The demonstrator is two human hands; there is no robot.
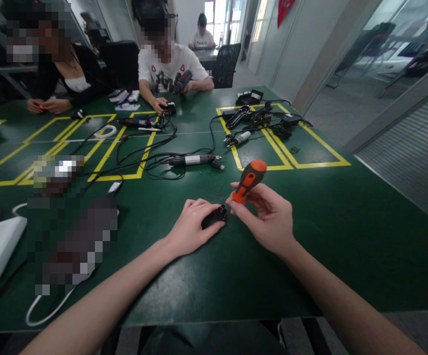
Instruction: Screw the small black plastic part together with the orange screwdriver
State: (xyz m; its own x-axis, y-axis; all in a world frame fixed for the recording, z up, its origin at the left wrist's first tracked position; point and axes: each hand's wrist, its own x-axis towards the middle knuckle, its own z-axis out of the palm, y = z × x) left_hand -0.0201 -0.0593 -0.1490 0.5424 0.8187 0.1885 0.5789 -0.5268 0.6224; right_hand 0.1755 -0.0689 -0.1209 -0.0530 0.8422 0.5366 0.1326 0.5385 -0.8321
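While the dark part (220,213) is clamped in the fingers of the left hand (190,228) over the table (347,241), the screwdriver (250,178) is pinched by the right hand (269,214) just rightward. Its long axis is slanted down-left toward the dark part; contact cannot be told.

Office-type workshop, indicated by a flat green worktop (347,236), yellow tape rectangles (323,166), an orange-and-grey-handled screwdriver (250,180) near centre, a black mesh-backed chair (227,66) at twelve o'clock and a framed glass partition (334,56) at two.
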